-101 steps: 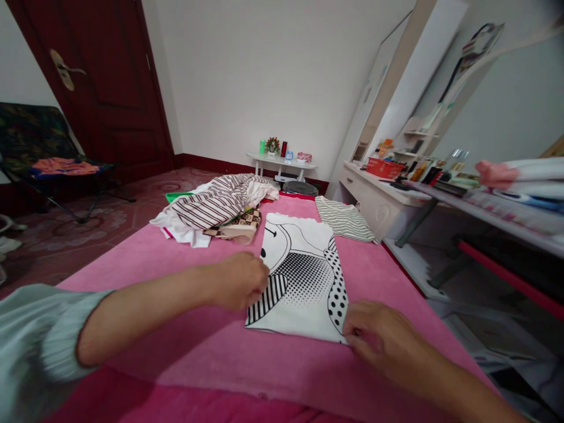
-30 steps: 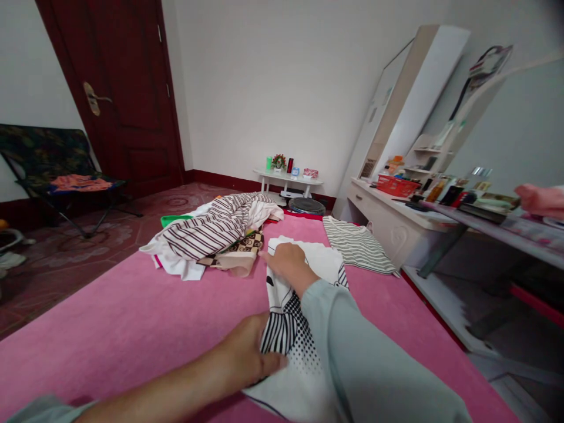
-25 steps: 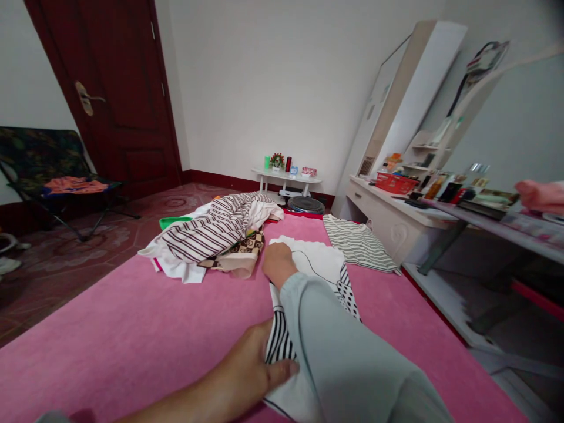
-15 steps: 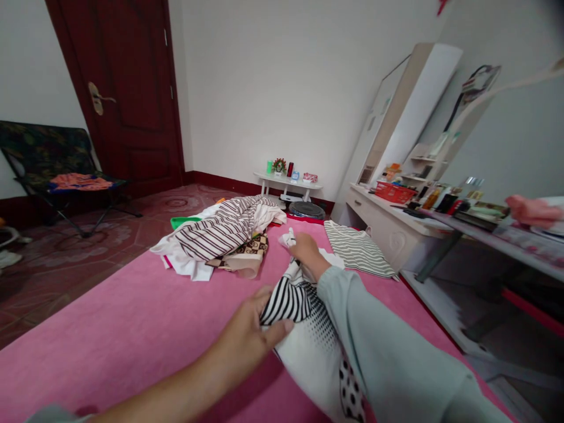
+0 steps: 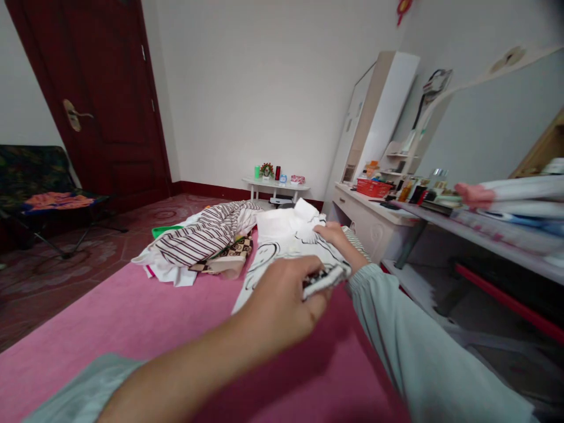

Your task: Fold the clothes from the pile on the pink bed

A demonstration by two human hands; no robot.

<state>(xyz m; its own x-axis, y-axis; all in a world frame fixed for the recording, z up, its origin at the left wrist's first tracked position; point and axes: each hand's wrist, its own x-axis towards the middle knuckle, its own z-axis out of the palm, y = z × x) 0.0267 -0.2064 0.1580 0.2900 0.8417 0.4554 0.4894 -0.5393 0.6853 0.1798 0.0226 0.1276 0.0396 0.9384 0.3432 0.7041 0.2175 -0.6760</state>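
Observation:
A white garment with black line drawings (image 5: 277, 235) hangs spread out above the pink bed cover (image 5: 176, 329). My left hand (image 5: 293, 294) is closed on its near edge, with a fold of black-and-white cloth between thumb and fingers. Farther out to the right, my right hand (image 5: 335, 236) grips the same garment near its other side. Just left of the garment lies a heap of clothes, with a brown-and-white striped top (image 5: 198, 235) on it and a brown checked piece (image 5: 235, 252) underneath. Behind my right hand, a striped garment (image 5: 356, 242) is mostly hidden.
A white dressing table (image 5: 374, 214) with a red basket (image 5: 373, 188) and bottles stands at the right, beside a shelf (image 5: 484, 235) of folded items. A low white table (image 5: 275, 185) is by the far wall. A folding chair (image 5: 39, 182) stands at the left.
The garment has been opened out and raised, so its drawn side faces me instead of the bunched striped and dotted cloth. My left hand moved right and up. The view has shifted right.

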